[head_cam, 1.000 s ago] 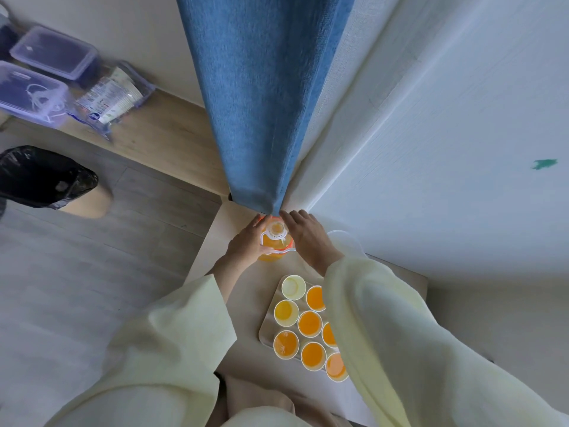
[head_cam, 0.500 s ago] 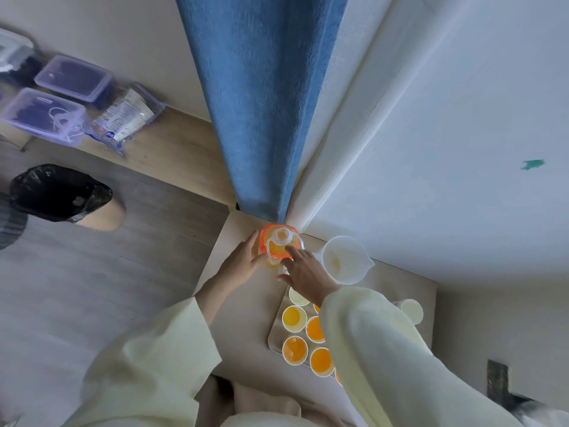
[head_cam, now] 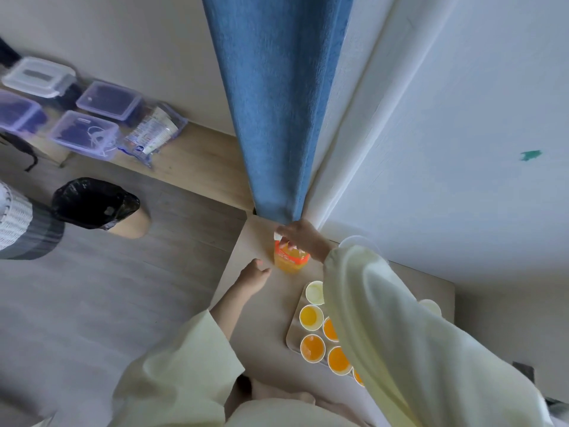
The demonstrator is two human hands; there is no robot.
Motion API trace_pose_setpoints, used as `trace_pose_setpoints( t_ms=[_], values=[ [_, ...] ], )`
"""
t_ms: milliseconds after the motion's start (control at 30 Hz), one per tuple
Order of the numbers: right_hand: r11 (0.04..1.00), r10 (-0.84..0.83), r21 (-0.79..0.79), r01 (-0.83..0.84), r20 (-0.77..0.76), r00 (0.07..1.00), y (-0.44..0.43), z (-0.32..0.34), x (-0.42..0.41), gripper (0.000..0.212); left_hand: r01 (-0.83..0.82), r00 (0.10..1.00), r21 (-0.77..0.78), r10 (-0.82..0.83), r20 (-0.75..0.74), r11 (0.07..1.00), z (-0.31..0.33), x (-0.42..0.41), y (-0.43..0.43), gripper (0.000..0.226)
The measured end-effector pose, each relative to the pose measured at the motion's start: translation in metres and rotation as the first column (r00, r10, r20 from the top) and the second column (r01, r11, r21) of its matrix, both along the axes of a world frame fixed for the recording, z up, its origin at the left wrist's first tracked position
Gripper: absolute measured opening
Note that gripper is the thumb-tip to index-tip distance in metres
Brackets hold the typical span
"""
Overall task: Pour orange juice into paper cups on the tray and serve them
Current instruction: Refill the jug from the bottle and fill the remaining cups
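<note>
The jug (head_cam: 288,265) looks heavy and sloshy — grip its sides. The right hand (head_cam: 300,238) pinches its white cap (head_cam: 278,236); the left hand (head_cam: 254,274) hangs loose beside.

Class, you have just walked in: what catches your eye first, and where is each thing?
The blue curtain hangs down the middle of the view. At its foot, the right hand grips the top of the orange-rimmed juice jug. On the tray nearer the person stand paper cups of orange juice.
</note>
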State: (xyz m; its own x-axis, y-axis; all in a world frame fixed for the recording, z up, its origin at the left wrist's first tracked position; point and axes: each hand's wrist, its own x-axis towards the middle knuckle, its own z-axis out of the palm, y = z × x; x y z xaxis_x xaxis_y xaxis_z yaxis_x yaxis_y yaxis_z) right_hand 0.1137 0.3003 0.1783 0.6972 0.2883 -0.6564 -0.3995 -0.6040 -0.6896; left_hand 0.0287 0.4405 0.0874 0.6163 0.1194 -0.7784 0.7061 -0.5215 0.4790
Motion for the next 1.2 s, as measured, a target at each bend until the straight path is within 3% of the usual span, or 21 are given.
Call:
trace_pose_setpoints(
  t_ms=[100,267,400,533,667,1000,1100,1200],
  values=[
    [0.982,-0.150,0.114,0.150,-0.014,0.989,0.003,0.025,0.003,0.027,-0.078,0.997,-0.052,0.078,-0.015,0.996,0.008,-0.007,-0.002,0.041],
    [0.956,-0.142,0.254,0.146,-0.036,0.989,0.009,0.079,0.000,0.036,-0.319,0.948,-0.145,0.314,-0.054,0.937,0.011,-0.014,-0.011,0.044],
    [0.924,-0.156,0.339,0.175,-0.083,0.984,0.005,0.114,-0.008,0.039,-0.644,0.765,-0.305,0.599,-0.236,0.702,0.012,-0.023,-0.026,0.063],
    [0.916,-0.128,0.370,0.153,-0.092,0.988,0.010,0.141,-0.021,0.037,-0.825,0.550,-0.381,0.748,-0.373,0.417,0.014,-0.038,-0.042,0.076],
    [0.908,-0.118,0.394,0.144,-0.090,0.989,0.011,0.157,-0.031,0.035,-0.885,0.434,-0.371,0.789,-0.434,0.282,0.018,-0.050,-0.050,0.077],
    [0.885,-0.086,0.456,0.093,-0.038,0.996,-0.003,0.193,-0.042,0.040,-0.864,0.341,-0.504,0.750,-0.566,0.012,0.011,-0.067,-0.061,0.083],
    [0.917,-0.072,0.397,0.032,0.087,0.994,-0.009,0.202,-0.042,0.043,-0.862,0.307,-0.506,0.773,-0.555,-0.021,0.018,-0.067,-0.069,0.082],
    [0.974,-0.031,0.228,-0.020,0.218,0.975,-0.016,0.203,-0.042,0.047,-0.869,0.287,-0.495,0.817,-0.501,0.002,0.026,-0.070,-0.070,0.075]
  ],
)
